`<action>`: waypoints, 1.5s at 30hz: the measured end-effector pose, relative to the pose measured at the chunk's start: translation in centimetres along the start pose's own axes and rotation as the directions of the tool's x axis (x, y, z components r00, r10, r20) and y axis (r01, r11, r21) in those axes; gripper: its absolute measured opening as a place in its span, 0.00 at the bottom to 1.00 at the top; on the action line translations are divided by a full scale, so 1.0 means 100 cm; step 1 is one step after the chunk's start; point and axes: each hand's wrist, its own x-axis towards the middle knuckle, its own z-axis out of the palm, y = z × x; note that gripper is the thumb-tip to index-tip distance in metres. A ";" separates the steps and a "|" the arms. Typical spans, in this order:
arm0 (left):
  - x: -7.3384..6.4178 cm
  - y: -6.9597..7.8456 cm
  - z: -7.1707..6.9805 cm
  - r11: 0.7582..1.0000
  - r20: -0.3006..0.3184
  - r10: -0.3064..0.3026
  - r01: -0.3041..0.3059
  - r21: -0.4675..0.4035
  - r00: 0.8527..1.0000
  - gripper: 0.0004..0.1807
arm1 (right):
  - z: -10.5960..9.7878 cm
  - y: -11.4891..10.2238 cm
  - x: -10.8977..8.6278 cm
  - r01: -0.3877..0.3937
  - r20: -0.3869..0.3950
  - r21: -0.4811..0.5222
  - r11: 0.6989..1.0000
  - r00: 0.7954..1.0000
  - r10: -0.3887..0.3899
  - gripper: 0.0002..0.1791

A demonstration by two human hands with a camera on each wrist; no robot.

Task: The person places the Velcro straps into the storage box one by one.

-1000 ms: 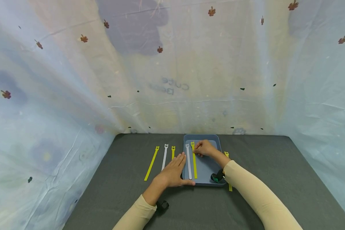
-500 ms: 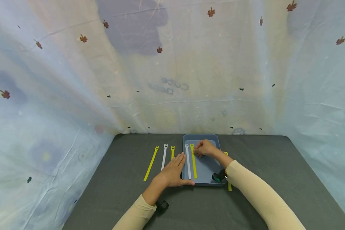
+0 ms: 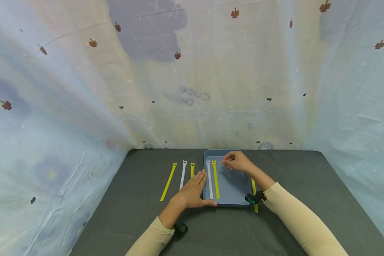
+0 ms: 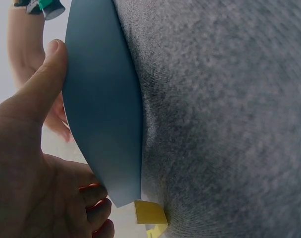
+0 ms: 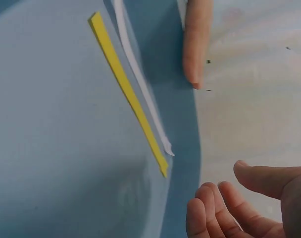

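Yellow strap (image 3: 216, 180) lengthwise in tray (image 3: 233, 190), slotted head far; left hand (image 3: 191, 192) straight-fingered at tray's corner; right hand (image 3: 238, 161) above tray, thumb parted.

A pale patterned curtain (image 3: 230, 78) hangs behind the dark grey table (image 3: 307, 174) and along its left and right sides. High above the table's back edge are brown clover-like marks (image 3: 235, 13) and a large purple patch (image 3: 144, 32). Lower, above that edge, are mirrored lettering (image 3: 189, 102) and small dark green marks (image 3: 269, 99); just above it, right of the table's middle, a grey paw print (image 3: 266, 146). A pinkish spot (image 3: 110, 143) shows left of the table's back-left corner.
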 end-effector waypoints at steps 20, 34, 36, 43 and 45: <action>0.001 -0.003 0.003 1.000 -0.009 0.015 -0.015 -0.004 1.000 0.69 | -0.040 0.034 -0.061 0.043 -0.161 -0.035 0.998 0.986 -0.048 0.16; 0.001 -0.002 0.001 1.000 -0.002 0.014 -0.014 -0.002 1.000 0.69 | -0.044 0.077 -0.080 -0.030 -0.228 -0.094 0.995 0.974 0.008 0.15; 0.001 -0.003 0.001 1.000 -0.003 0.014 -0.014 -0.006 1.000 0.69 | -0.043 0.082 -0.081 -0.034 -0.228 -0.092 0.995 0.973 0.012 0.15; 0.001 -0.002 0.001 1.000 -0.001 0.013 -0.013 -0.002 1.000 0.69 | -0.042 0.092 -0.085 -0.054 -0.222 -0.066 0.996 0.974 0.038 0.16; 0.001 -0.002 0.001 1.000 -0.004 0.014 -0.014 0.000 1.000 0.70 | -0.041 0.094 -0.085 -0.058 -0.220 -0.065 0.996 0.975 0.042 0.16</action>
